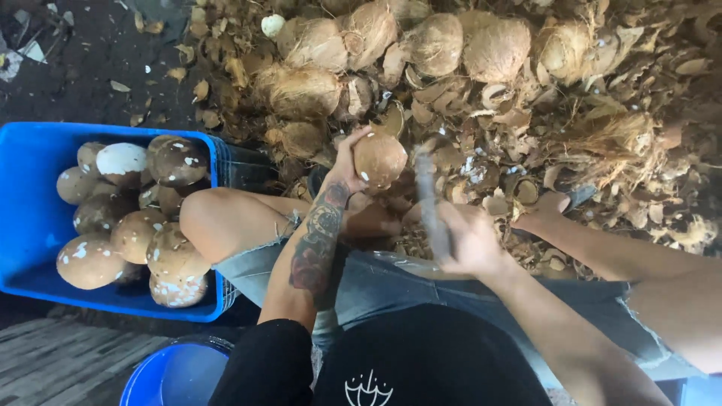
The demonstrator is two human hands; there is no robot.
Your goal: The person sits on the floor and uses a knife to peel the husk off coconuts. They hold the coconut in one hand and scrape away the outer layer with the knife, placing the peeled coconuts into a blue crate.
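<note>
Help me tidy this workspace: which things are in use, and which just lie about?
In use: left hand holding a coconut; right hand gripping a blade.

Lying about: husked coconuts in the blue crate; unhusked pile; blue bucket.

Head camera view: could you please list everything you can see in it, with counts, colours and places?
Shelled coconut: one, brown with white nicks, held up at centre.
Blade: one, grey, blurred, centre.
Crate: one, blue, left.
Peeled coconuts: about a dozen, brown with white patches, in the crate.
Husked coconuts: several, tan and fibrous, piled at top.
Husk scraps: many, brown, covering the ground on the right.
Bucket: one, blue, bottom left.
Left hand: grips the shelled coconut.
Right hand: grips the blade.
</note>
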